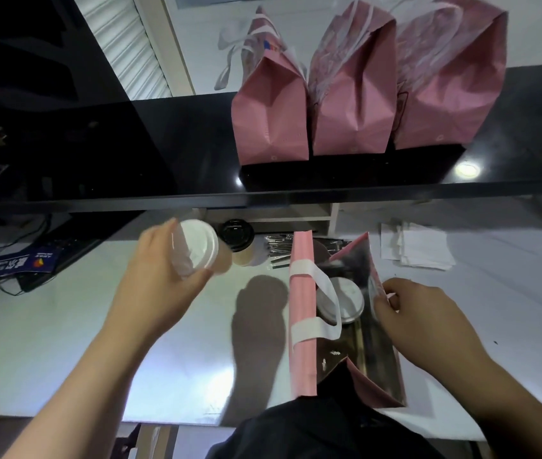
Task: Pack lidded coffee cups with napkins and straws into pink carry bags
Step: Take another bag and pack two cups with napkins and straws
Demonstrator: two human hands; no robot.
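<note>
Left hand (160,260) grips a white-lidded cup (196,247); right hand (418,313) apparently pinches the open bag's (302,313) rim.

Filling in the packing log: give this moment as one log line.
left hand: holds white-lidded cup | right hand: pinches open bag rim | in bag: one lidded cup | shelf: three bags

Light comes from above: a round lamp glare (467,168) shines on the glossy black shelf (163,154) at right of the frame. The white tabletop (64,342) is bright, with a soft shadow (258,332) at centre. The left hand (163,276) is motion-blurred. Edges bend with wide-angle distortion; the upper left is dim.
</note>
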